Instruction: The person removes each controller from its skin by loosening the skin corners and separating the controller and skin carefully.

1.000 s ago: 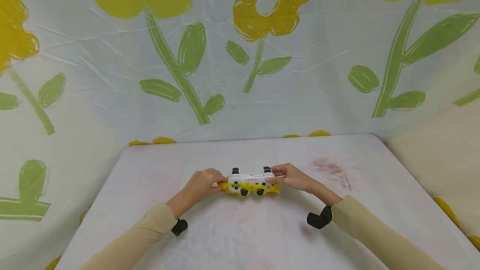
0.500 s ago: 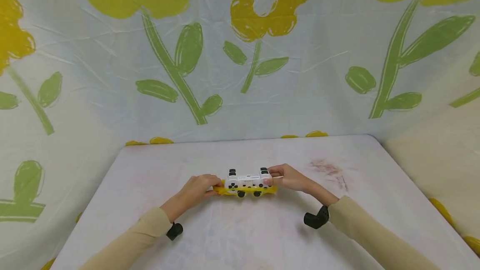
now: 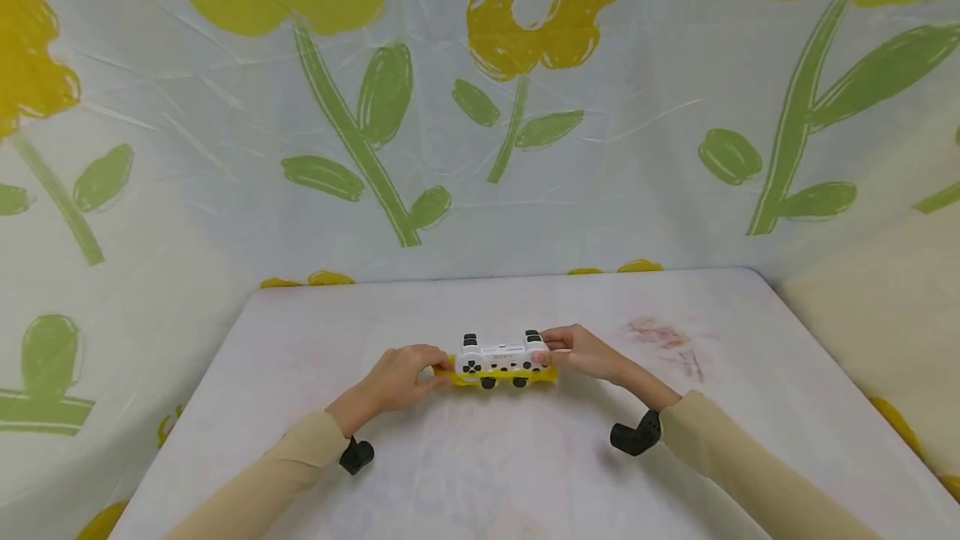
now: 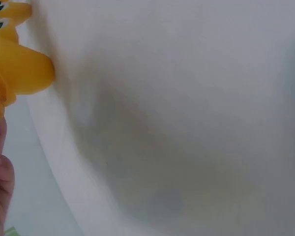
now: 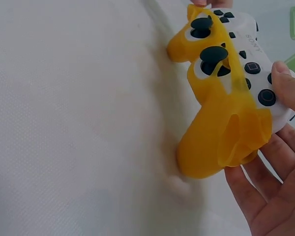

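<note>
White game controller (image 3: 498,354) sits between the person's two hands over the middle of the table (image 3: 480,465) in the head view, shoulder buttons uppermost, the SONY lettering upright, its lower part inside a yellow cover (image 3: 543,376). Two dark thumbsticks (image 3: 488,383) stick out toward the person, below the cover's upper edge. The left hand (image 3: 401,377) pinches the left end of the yellow cover between thumb and fingers; the right hand (image 3: 588,354) grips the right end of the controller. Beige sleeves (image 3: 258,473) reach the wrists, and a black wrist camera (image 3: 636,433) hangs beneath the right one, another beneath the left. Reddish smudges mark the tabletop beyond the right hand, and a flower-print cloth (image 3: 420,107) hangs behind. From the left wrist, only part of the cover shows, at the upper left edge, with fingertips against its folds. From the right wrist, both handles are wrapped in yellow and point down toward the table; whether they touch it, I cannot tell. The right thumb lies on the controller's white face beside the round buttons, the fingers spread behind it and below the bunched rim of the cover.
</note>
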### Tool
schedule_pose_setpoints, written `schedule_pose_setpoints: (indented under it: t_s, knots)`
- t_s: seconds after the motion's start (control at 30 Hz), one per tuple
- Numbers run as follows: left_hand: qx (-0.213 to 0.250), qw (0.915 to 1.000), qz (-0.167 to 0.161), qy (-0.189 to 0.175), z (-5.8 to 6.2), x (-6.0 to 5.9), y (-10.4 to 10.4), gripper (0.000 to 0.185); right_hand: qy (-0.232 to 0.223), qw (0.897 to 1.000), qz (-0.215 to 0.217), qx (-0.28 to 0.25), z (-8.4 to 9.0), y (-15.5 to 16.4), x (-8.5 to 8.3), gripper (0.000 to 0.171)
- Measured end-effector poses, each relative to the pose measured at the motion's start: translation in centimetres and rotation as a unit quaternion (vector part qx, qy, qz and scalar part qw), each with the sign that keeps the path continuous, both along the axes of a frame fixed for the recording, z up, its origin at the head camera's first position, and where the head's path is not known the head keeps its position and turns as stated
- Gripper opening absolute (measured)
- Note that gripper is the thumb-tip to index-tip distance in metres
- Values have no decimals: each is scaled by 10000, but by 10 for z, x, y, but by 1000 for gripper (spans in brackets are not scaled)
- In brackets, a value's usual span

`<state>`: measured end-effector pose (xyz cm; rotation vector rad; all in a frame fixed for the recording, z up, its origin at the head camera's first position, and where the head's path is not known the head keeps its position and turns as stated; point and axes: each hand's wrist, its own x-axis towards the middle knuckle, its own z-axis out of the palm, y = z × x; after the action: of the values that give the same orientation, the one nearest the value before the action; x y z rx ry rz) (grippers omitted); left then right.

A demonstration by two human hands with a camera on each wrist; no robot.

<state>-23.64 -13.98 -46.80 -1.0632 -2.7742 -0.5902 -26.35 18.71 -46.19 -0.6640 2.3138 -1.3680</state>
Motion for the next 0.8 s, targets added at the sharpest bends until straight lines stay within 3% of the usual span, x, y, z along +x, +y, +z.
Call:
schedule_pose_setpoints:
  t_s: [0.13, 0.37, 0.53, 0.8]
  knots:
    - [505, 9980, 77, -378, -2, -1, 1, 5, -103, 9999, 24, 10, -1, 1, 1, 53]
    - [1166, 9930, 54, -157, -6, -1, 4, 9, -143, 9999, -19, -1, 0, 3, 3, 51]
    - [1556, 9873, 128, -299, -10, -1, 4, 7, -206, 9997, -145, 73, 0, 2, 8, 56]
    - [2343, 9635, 826, -996, -9, 2, 13, 9, -239, 9997, -78, 0, -1, 5, 9, 57]
